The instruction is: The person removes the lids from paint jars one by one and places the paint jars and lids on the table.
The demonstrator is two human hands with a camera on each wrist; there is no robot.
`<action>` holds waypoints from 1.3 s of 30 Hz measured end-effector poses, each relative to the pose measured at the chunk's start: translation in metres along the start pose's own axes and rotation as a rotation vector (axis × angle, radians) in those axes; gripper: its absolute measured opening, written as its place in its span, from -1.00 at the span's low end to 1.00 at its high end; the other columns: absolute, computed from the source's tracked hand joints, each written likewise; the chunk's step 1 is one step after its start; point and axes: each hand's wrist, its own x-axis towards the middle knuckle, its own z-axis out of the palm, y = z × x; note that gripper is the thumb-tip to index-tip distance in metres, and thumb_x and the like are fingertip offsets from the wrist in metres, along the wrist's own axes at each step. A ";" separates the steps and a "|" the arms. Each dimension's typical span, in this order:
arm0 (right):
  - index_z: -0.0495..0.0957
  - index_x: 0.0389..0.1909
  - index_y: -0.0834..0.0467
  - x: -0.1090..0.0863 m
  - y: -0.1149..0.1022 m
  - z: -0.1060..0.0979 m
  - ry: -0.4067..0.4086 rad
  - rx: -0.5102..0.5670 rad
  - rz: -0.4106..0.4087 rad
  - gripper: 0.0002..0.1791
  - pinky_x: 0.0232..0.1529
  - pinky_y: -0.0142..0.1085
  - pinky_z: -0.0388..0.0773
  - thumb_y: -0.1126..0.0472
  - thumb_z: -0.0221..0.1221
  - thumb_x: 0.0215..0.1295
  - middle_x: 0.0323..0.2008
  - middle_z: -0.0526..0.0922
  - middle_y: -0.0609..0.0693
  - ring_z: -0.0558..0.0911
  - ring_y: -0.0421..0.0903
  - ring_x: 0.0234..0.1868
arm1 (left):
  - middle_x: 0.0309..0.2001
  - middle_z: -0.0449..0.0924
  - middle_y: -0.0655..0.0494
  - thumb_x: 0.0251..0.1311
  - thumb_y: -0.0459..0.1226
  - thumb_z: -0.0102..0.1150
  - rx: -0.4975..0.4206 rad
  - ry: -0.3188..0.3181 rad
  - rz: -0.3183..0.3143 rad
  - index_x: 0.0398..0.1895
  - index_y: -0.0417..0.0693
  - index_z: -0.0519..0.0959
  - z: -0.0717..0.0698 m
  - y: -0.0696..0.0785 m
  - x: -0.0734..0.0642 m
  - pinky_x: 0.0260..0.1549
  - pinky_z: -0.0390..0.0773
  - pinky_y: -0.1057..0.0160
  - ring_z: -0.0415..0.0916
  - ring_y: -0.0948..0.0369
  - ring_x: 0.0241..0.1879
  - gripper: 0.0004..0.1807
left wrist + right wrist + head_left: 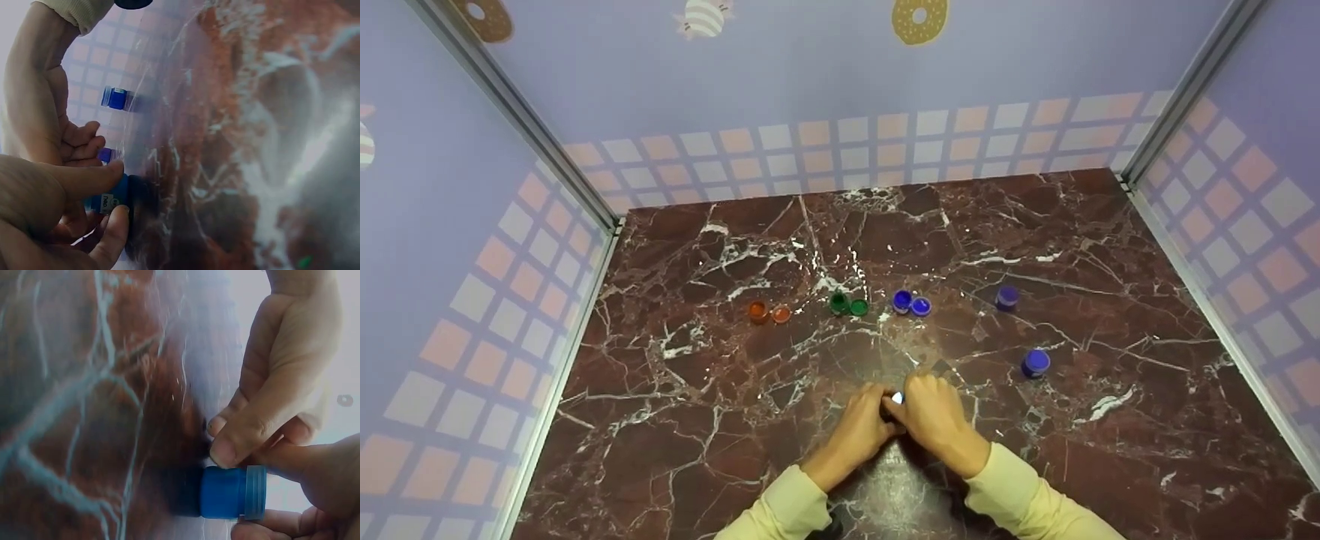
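Observation:
Both hands meet over the near middle of the table around a small blue paint jar [220,493] with a translucent lid [256,493]. In the head view the jar is mostly hidden between them. My left hand [859,421] pinches the jar's body between thumb and fingers, and part of its label shows in the left wrist view. My right hand [939,414] has its thumb and fingers about the lid end. The jar's base is at the tabletop in the right wrist view.
Farther back on the marbled table [675,420] stand open orange [757,312], green [838,303] and dark blue [902,301] paint jars, each with its lid beside it. A purple jar [1006,298] and a violet-blue jar [1036,363], both lidded, stand to the right. Patterned panels enclose three sides.

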 end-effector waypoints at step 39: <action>0.74 -0.24 0.05 -0.002 0.028 -0.017 -0.134 0.077 -0.781 -0.60 0.00 -0.12 0.58 0.50 0.41 -0.13 -0.02 0.69 -0.04 0.58 -0.03 -0.06 | -0.30 0.60 0.01 -0.04 -0.35 0.56 0.103 -0.060 0.068 -0.27 -0.18 0.54 -0.003 -0.008 0.001 -0.23 0.61 0.15 0.61 0.07 -0.28 -0.65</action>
